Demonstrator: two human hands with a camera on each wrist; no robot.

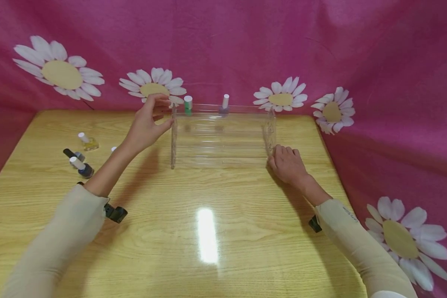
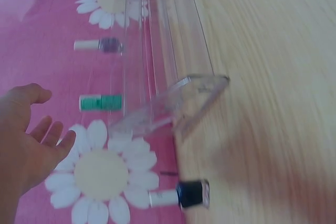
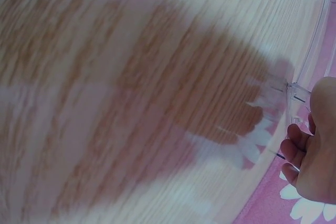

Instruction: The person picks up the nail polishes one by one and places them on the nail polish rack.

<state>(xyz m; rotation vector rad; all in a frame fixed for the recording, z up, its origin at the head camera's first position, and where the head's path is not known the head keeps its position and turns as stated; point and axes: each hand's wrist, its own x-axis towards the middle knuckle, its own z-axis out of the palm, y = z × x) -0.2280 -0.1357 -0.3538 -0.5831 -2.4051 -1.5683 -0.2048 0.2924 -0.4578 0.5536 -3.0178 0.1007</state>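
Note:
A clear acrylic tiered rack (image 1: 174, 142) stands toward the back of the wooden table. On its top tier are a green nail polish bottle (image 1: 188, 106) with a white cap and a greyish-purple nail polish bottle (image 1: 225, 103). My left hand (image 1: 144, 127) is at the rack's upper left end, fingers loosely bent and thumb spread; the left wrist view shows nothing in this hand (image 2: 34, 140). At the front right corner, my right hand (image 1: 288, 165) grips the rack's end with curled fingers. In the right wrist view, those fingers (image 3: 296, 145) lie against the clear plastic.
Left on the table are a yellow nail polish bottle (image 1: 91, 144), a dark blue one (image 1: 85, 170) and a black-capped one (image 1: 70, 153). A white cap (image 1: 113, 149) shows beside my left forearm, partly hidden. A pink cloth with daisies (image 1: 223, 49) hangs behind the table.

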